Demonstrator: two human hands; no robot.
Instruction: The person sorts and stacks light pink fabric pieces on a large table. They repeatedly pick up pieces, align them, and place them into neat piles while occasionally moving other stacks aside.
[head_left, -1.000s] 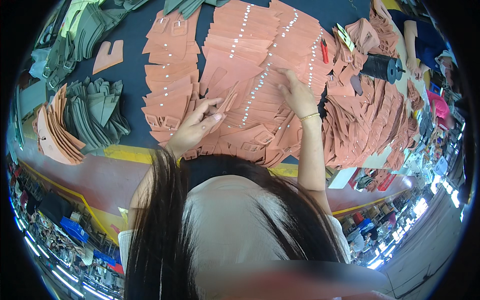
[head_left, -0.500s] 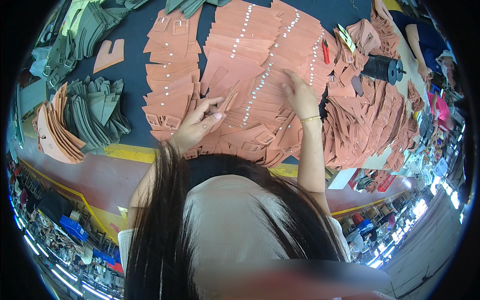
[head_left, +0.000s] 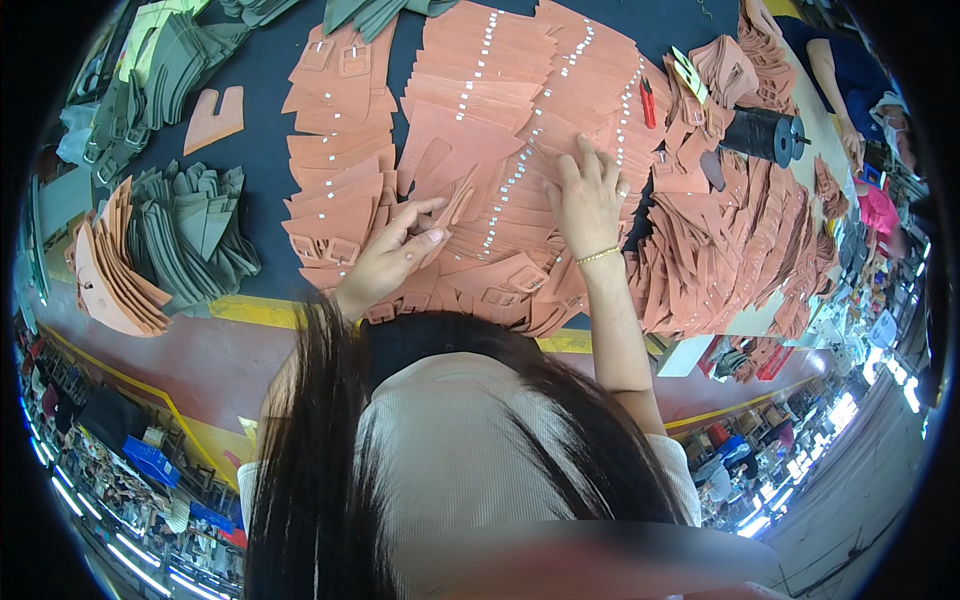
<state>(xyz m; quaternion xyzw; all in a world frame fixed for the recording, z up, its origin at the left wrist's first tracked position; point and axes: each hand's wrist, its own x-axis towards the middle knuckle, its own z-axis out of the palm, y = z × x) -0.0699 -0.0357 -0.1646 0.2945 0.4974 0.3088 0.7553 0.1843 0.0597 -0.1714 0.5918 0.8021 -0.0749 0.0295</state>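
Note:
My left hand (head_left: 398,248) is closed on a small bunch of salmon-coloured leather pieces (head_left: 459,198), pinched between thumb and fingers. My right hand (head_left: 588,205), with a gold bracelet on its wrist, rests over a spread row of overlapping leather pieces (head_left: 520,190), its fingers apart and bent, with nothing seen in them. Small white tags dot the rows. Left of my left hand lies a column of similar pieces (head_left: 335,150), some with covered buckles. More buckled pieces (head_left: 515,280) lie nearest me, between the two hands.
Grey-green leather pieces (head_left: 200,235) and a stack of orange pieces (head_left: 110,265) lie at the left. Red-handled snips (head_left: 648,104) and a black thread spool (head_left: 758,137) lie to the right, beside heaped pieces (head_left: 735,245). Another person's arm (head_left: 835,95) is at the far right.
My right hand has shifted a little to the left over the row, its fingers more bent. The left hand keeps its bunch in nearly the same place.

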